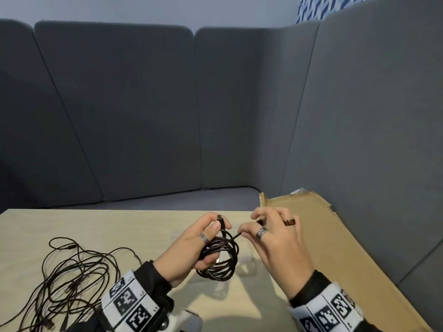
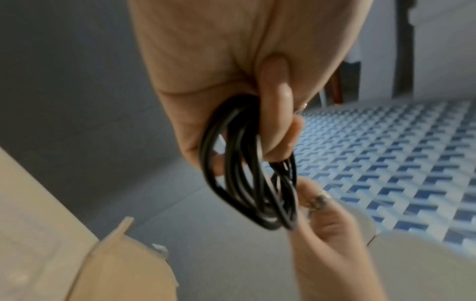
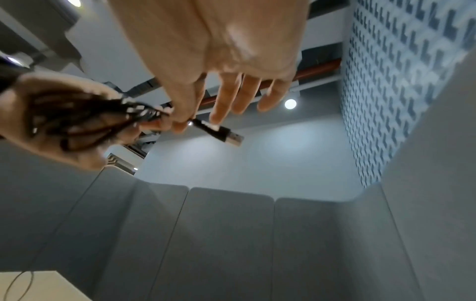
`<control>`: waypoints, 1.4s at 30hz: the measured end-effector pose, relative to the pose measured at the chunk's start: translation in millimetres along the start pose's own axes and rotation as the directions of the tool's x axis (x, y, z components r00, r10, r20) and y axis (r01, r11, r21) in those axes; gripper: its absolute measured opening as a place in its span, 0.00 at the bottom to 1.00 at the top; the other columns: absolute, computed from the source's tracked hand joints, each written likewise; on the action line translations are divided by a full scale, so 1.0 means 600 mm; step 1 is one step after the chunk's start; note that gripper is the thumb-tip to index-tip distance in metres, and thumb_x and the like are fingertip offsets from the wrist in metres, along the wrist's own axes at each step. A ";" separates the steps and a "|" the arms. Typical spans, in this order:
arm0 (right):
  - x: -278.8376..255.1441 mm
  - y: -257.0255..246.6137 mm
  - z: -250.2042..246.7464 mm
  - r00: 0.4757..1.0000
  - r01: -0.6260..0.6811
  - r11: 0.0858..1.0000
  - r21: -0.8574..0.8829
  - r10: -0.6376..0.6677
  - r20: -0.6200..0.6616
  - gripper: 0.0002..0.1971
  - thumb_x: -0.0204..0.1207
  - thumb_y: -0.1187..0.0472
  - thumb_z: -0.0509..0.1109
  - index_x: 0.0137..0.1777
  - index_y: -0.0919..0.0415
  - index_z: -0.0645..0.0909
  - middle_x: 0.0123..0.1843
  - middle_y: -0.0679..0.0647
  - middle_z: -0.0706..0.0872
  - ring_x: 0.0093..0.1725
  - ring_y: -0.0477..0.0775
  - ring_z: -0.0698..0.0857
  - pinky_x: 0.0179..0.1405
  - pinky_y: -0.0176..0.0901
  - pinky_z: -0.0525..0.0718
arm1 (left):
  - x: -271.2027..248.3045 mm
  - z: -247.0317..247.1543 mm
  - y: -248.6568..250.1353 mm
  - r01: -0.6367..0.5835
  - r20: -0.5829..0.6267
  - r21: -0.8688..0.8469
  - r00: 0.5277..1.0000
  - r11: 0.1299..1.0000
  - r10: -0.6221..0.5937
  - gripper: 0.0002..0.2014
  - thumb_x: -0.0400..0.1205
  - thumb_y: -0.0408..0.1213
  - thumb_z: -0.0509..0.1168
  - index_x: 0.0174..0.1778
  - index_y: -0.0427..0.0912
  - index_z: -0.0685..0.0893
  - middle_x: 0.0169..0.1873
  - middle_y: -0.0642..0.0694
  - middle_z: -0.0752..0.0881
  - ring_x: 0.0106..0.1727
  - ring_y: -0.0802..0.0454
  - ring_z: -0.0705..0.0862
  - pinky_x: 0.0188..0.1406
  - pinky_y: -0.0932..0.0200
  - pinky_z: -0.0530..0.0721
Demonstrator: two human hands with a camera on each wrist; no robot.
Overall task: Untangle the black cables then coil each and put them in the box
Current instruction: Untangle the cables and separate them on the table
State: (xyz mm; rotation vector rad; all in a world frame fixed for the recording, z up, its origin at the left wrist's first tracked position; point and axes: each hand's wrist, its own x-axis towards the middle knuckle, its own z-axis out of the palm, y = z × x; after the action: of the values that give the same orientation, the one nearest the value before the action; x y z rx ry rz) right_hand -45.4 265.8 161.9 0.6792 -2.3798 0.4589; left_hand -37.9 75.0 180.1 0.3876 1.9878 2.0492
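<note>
My left hand point(image 1: 203, 245) grips a coiled black cable point(image 1: 219, 259) above the table, its loops hanging below the fingers; one plug end point(image 1: 220, 219) sticks up past the thumb. The coil point(image 2: 247, 179) fills the left wrist view, held under curled fingers. My right hand point(image 1: 271, 233) pinches the cable's free end point(image 1: 236, 236) between thumb and forefinger, just right of the coil. Its USB plug point(image 3: 221, 134) pokes out past the pinch in the right wrist view. A tangle of black cables point(image 1: 69, 271) lies on the table at the left.
The light wooden table point(image 1: 119, 226) runs under both hands. An open cardboard box point(image 1: 323, 248) lies at the right, against the grey upholstered panels point(image 1: 215, 104) that wall in the back and right side.
</note>
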 end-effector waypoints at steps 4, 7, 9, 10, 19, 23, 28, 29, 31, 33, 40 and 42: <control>0.006 -0.024 0.037 0.920 -0.356 0.630 0.691 0.366 0.140 0.07 0.79 0.61 0.67 0.42 0.52 0.86 0.40 0.44 0.87 0.42 0.40 0.83 0.44 0.30 0.78 | 0.008 0.019 -0.001 -0.025 -0.134 -0.064 0.991 0.998 0.016 0.11 0.86 0.44 0.52 0.50 0.45 0.77 0.17 0.53 0.68 0.15 0.59 0.62 0.29 0.61 0.67; 0.008 -0.039 0.044 0.750 -0.553 0.076 0.830 0.480 0.456 0.09 0.78 0.68 0.66 0.42 0.58 0.86 0.38 0.50 0.90 0.41 0.46 0.87 0.42 0.36 0.84 | 0.016 0.020 -0.016 -0.103 -0.280 0.123 0.950 0.987 0.134 0.10 0.86 0.42 0.52 0.46 0.51 0.79 0.27 0.53 0.76 0.24 0.61 0.74 0.24 0.68 0.71; 0.012 -0.043 0.043 0.697 -0.564 -0.101 0.820 0.475 0.537 0.07 0.78 0.68 0.66 0.43 0.60 0.86 0.40 0.55 0.90 0.40 0.49 0.87 0.45 0.41 0.85 | 0.020 0.016 -0.030 -0.150 -0.301 0.287 0.923 0.946 0.238 0.10 0.86 0.43 0.53 0.43 0.56 0.78 0.29 0.58 0.78 0.30 0.61 0.75 0.30 0.67 0.73; 0.012 -0.043 0.043 0.692 -0.556 -0.144 0.818 0.465 0.552 0.07 0.78 0.67 0.66 0.44 0.61 0.85 0.40 0.56 0.90 0.40 0.49 0.86 0.45 0.41 0.85 | 0.021 0.015 -0.033 -0.155 -0.301 0.328 0.918 0.932 0.258 0.10 0.86 0.45 0.54 0.42 0.57 0.78 0.29 0.59 0.79 0.31 0.60 0.76 0.33 0.65 0.73; 0.010 -0.065 0.032 0.770 -0.635 0.211 0.743 0.250 0.587 0.18 0.74 0.57 0.73 0.60 0.57 0.73 0.36 0.47 0.79 0.33 0.40 0.78 0.36 0.33 0.78 | 0.030 0.019 -0.027 -0.106 -0.301 0.291 0.933 0.951 0.196 0.08 0.86 0.40 0.54 0.46 0.46 0.78 0.29 0.49 0.79 0.28 0.54 0.76 0.29 0.59 0.75; 0.007 -0.044 0.039 0.860 -0.479 0.671 0.566 0.230 0.456 0.15 0.76 0.57 0.68 0.62 0.48 0.73 0.43 0.43 0.76 0.42 0.46 0.78 0.52 0.47 0.82 | 0.028 0.022 -0.027 -0.108 -0.350 0.296 0.912 0.949 0.213 0.08 0.86 0.41 0.53 0.44 0.48 0.76 0.26 0.52 0.75 0.22 0.58 0.71 0.20 0.66 0.70; -0.002 -0.036 0.026 0.924 -0.378 0.840 0.390 0.313 0.220 0.09 0.77 0.53 0.68 0.48 0.51 0.69 0.41 0.44 0.74 0.37 0.43 0.76 0.41 0.41 0.78 | 0.015 0.039 -0.029 -0.109 -0.399 0.112 0.905 0.988 0.146 0.09 0.87 0.41 0.51 0.44 0.44 0.71 0.30 0.49 0.75 0.25 0.61 0.75 0.22 0.71 0.74; -0.002 -0.038 0.021 0.924 -0.374 0.859 0.350 0.311 0.222 0.10 0.77 0.51 0.67 0.45 0.53 0.68 0.37 0.44 0.74 0.35 0.46 0.76 0.39 0.43 0.77 | 0.012 0.040 -0.029 -0.117 -0.399 0.070 0.907 0.991 0.136 0.09 0.87 0.41 0.52 0.43 0.43 0.71 0.31 0.48 0.75 0.24 0.61 0.75 0.22 0.72 0.73; -0.001 -0.043 0.011 0.928 -0.351 0.898 0.266 0.296 0.225 0.12 0.80 0.49 0.64 0.42 0.55 0.69 0.36 0.45 0.73 0.36 0.51 0.77 0.38 0.44 0.74 | 0.009 0.040 -0.026 -0.115 -0.382 -0.001 0.918 0.993 0.106 0.09 0.86 0.40 0.53 0.43 0.40 0.71 0.29 0.46 0.76 0.21 0.61 0.73 0.23 0.72 0.73; 0.001 -0.049 0.001 0.925 -0.343 0.915 0.212 0.290 0.244 0.11 0.81 0.48 0.60 0.44 0.55 0.69 0.39 0.47 0.74 0.39 0.54 0.78 0.39 0.44 0.72 | 0.008 0.037 -0.022 -0.099 -0.329 -0.036 0.941 0.994 0.082 0.10 0.86 0.38 0.54 0.44 0.37 0.75 0.27 0.44 0.75 0.20 0.57 0.68 0.24 0.70 0.72; 0.003 -0.054 0.003 0.888 -0.351 0.902 0.251 0.235 0.396 0.10 0.84 0.53 0.56 0.47 0.55 0.76 0.31 0.43 0.72 0.33 0.44 0.72 0.35 0.37 0.66 | 0.008 0.027 -0.022 -0.030 -0.299 0.003 0.954 1.000 0.029 0.12 0.86 0.38 0.55 0.51 0.43 0.84 0.23 0.49 0.75 0.21 0.56 0.69 0.22 0.69 0.69; 0.001 -0.056 0.003 0.880 -0.353 0.883 0.308 0.202 0.429 0.09 0.84 0.55 0.56 0.45 0.53 0.75 0.28 0.42 0.70 0.28 0.41 0.72 0.32 0.33 0.67 | 0.009 0.024 -0.022 0.003 -0.322 -0.035 0.946 0.999 -0.014 0.11 0.86 0.39 0.55 0.47 0.42 0.83 0.21 0.51 0.71 0.20 0.58 0.67 0.20 0.69 0.65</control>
State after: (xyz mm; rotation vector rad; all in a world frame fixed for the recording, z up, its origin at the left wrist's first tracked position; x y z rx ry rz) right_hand -27.5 237.4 166.2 0.6304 -2.8164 1.0181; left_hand -37.5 90.9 167.2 0.0344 2.1214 2.2581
